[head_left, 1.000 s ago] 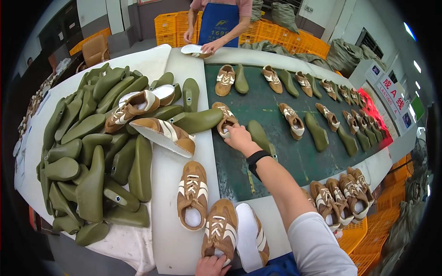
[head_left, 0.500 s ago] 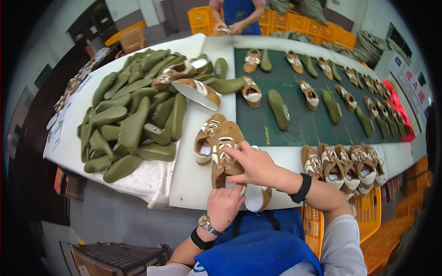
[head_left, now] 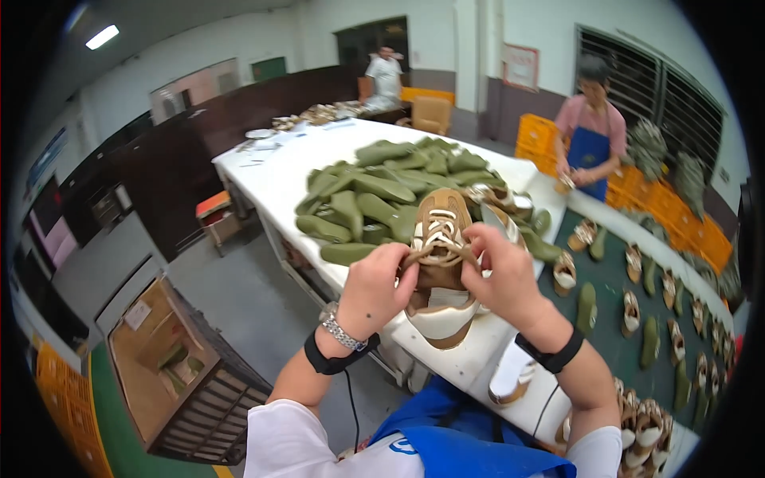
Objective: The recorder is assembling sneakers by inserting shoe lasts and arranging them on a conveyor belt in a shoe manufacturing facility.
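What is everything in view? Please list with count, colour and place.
held shoe: 1, brown and cream, between both hands
other shoes: many, brown and cream, on white table and green surface
shoe forms: many, olive green, heaped on white table, lined on green surface
white table: 1, white, centre
green surface: 1, green, right
crates: several, orange, upper right and lower left
bin: 1, brown, floor, lower left
stand: 1, red top, left of table
chair: 1, tan, behind table
sacks: several, grey, right
co-workers: 2, one in pink, one in white, far side
ceiling light: 1, white, upper left
apron: 1, blue, worn, lower edge
left hand: 1, silver watch, black band, at held shoe
right hand: 1, black band, at held shoe
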The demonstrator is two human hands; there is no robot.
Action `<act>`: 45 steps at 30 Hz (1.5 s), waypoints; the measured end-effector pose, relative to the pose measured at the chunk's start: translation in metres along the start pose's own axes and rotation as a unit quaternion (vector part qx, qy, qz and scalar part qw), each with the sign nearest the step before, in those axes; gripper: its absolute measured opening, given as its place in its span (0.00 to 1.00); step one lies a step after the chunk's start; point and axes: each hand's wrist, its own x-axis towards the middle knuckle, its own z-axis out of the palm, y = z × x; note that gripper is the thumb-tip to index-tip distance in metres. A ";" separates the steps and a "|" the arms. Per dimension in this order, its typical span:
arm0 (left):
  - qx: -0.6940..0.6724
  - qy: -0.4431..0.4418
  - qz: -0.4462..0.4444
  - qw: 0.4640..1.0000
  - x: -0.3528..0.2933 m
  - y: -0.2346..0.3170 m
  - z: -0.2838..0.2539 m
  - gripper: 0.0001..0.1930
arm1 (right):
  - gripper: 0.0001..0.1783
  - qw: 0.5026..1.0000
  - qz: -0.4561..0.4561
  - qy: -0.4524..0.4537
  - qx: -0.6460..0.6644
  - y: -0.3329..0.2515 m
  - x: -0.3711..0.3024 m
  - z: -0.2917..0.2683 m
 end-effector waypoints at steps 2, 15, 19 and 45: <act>0.046 0.061 0.010 0.997 0.006 0.009 -0.048 0.07 | 0.18 0.998 0.018 -0.024 0.048 -0.028 0.037 -0.008; -0.085 0.152 -0.005 0.985 0.098 0.010 -0.219 0.10 | 0.17 0.982 -0.089 0.016 0.169 -0.109 0.214 -0.017; 0.022 0.123 0.127 0.984 0.110 0.007 -0.167 0.09 | 0.12 0.988 -0.124 0.036 0.081 -0.085 0.180 -0.025; -0.058 -0.324 0.057 0.942 -0.070 -0.079 0.262 0.23 | 0.17 0.786 0.478 -0.244 -0.307 0.083 -0.318 -0.121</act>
